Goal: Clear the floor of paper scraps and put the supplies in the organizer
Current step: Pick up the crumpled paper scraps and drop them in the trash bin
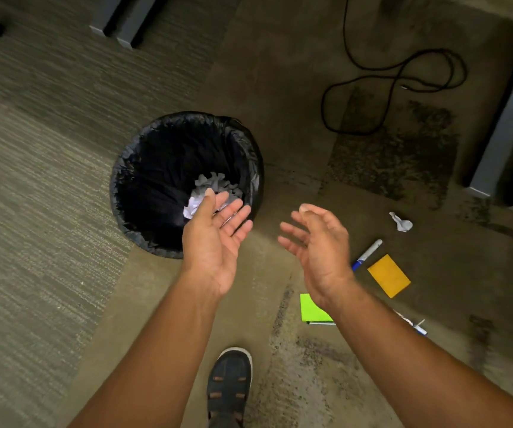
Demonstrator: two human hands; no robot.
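A round bin [125, 180] lined with a black bag stands on the carpet, with crumpled white paper [215, 183] inside. My left hand [215, 239] hovers palm-up over the bin's near right rim, fingers straight, holding nothing. My right hand [317, 242] is just right of the bin, fingers loosely spread and empty. On the floor to the right lie a crumpled paper scrap [401, 222], a blue-capped marker [367, 254], an orange sticky pad [388, 275], a green sticky pad [312, 308] partly under my right wrist, and a pen [415, 326] beside my right forearm.
A black cable [394, 84] loops on the carpet at the upper right. Grey furniture legs [502, 143] stand at the right edge and more grey furniture legs [125, 23] at the top left. My shoe [229, 381] is at the bottom centre.
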